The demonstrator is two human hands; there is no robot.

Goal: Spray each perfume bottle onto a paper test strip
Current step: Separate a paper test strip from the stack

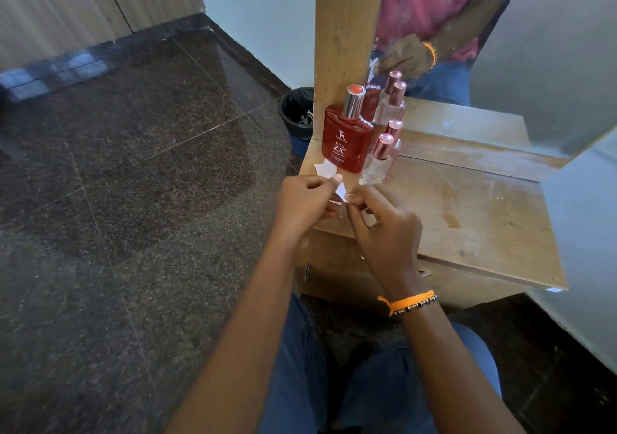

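While both hands, left hand (pixel 305 199) and right hand (pixel 384 230), pinch one small paper test strip (pixel 341 192) between closed fingers, it may tear or slip before reaching the red perfume bottle (pixel 345 139).

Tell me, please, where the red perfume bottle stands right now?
The red perfume bottle stands upright at the wooden table's back-left corner against the mirror, left of the clear pink-capped bottle.

Red bottle (pixel 347 139) (silver cap), white paper (pixel 341 192), orange wristband (pixel 405 301).
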